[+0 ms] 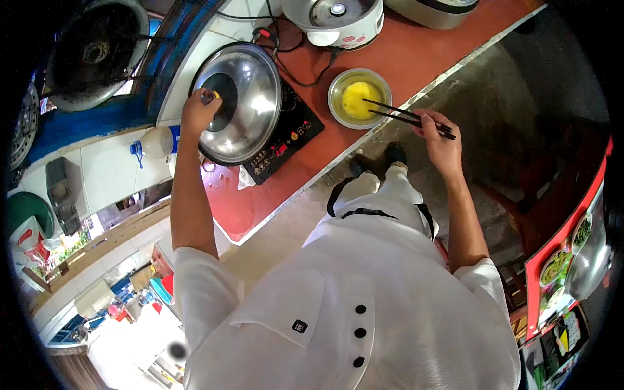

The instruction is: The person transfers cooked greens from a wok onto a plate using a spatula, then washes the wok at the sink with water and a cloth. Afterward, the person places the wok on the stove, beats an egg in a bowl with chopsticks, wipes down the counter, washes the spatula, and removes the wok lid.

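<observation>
My left hand (200,112) is closed on the knob of a shiny metal pot lid (257,97), at the left of the red counter. The lid lies over a pan on a black induction cooker (296,127) with lit red digits; what is under it is hidden. In my right hand (439,140) is a pair of black chopsticks (404,116), held between thumb and fingers. Their tips reach into a metal bowl (333,97) holding yellow liquid that looks like beaten egg (359,99). The bowl stands near the counter's front edge.
Behind the bowl are a white rice cooker (344,34) and its black cable (305,83). A plastic bottle (157,143) lies left of the cooker. At the far right, a red table (534,286) bears plates of food and a metal bowl (588,263).
</observation>
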`<state>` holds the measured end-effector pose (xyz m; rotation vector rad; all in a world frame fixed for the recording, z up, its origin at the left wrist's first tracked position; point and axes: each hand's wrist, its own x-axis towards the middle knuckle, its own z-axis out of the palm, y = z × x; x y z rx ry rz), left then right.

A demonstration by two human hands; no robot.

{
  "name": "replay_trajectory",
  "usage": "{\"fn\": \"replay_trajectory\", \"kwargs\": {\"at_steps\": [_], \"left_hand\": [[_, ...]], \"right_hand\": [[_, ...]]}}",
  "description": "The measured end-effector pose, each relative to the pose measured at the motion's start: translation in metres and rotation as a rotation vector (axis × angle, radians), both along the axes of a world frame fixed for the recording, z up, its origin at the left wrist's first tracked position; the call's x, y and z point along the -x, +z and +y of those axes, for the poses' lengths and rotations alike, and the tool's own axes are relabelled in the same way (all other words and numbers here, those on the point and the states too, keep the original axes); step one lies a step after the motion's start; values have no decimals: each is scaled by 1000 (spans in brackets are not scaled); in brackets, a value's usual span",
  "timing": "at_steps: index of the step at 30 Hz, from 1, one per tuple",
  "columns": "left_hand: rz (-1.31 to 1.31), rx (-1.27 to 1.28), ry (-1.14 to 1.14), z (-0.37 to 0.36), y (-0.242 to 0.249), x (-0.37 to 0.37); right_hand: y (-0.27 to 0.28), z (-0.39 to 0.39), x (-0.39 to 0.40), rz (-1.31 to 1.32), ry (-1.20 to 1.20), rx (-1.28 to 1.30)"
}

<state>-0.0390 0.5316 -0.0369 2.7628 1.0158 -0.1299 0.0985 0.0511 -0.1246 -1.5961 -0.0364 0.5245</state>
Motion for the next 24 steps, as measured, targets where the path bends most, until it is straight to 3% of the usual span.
{"fn": "replay_trajectory", "kwargs": {"at_steps": [2, 5, 6, 8, 14, 20, 24], "left_hand": [[-127, -130, -142, 20, -10, 6], [-105, 387, 262, 3, 27, 9], [-96, 385, 261, 0, 41, 16], [-351, 512, 326, 7, 64, 31], [-551, 703, 431, 10, 116, 51], [-562, 627, 409, 1, 88, 43], [-390, 400, 333, 8, 43, 27]], "right_hand": [[5, -2, -2, 5, 83, 17], [0, -6, -7, -34, 125, 105], [-2, -5, -6, -25, 122, 103], [-1, 0, -5, -49, -3, -37], [-2, 4, -3, 8, 30, -52], [-3, 5, -2, -1, 45, -56], [0, 6, -1, -3, 28, -101]]}}
